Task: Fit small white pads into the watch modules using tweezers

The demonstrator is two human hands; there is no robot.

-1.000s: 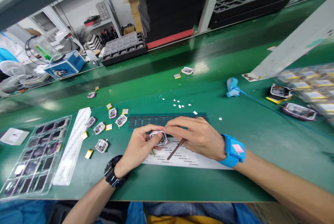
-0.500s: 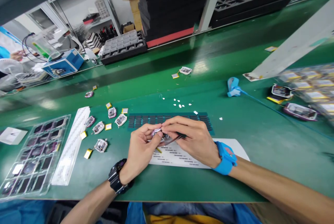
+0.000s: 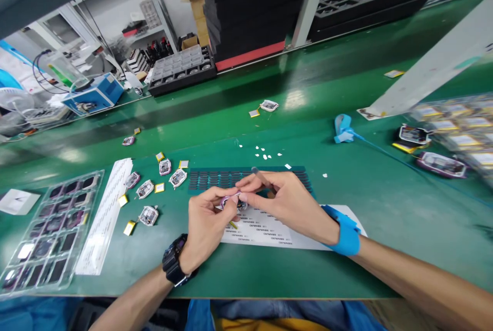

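My left hand (image 3: 211, 218) is closed round a small watch case (image 3: 227, 200) with a purple rim, pinching it between thumb and fingers. A yellow edge (image 3: 233, 224), like that of a battery, shows just below it. My right hand (image 3: 288, 202) is also closed, its fingertips touching the case's upper right edge. A slim grey tool (image 3: 262, 176) sticks up between the fingers of that hand; its kind is unclear. Under both hands lie a white printed sheet (image 3: 265, 231) and, farther back, a teal sheet (image 3: 204, 179) with rows of small black strips.
Several open watch cases (image 3: 148, 215) with yellow-edged batteries lie at left, beside a white strip (image 3: 102, 223) and a clear tray (image 3: 57, 228) of parts. White bits (image 3: 264, 156) lie beyond my hands. A blue wrist strap (image 3: 344, 129) and a battery tray (image 3: 466, 125) are at right.
My right hand has turned, and the slim tool now points up and away instead of lying low near the palm. My left hand keeps the watch case in nearly the same place.
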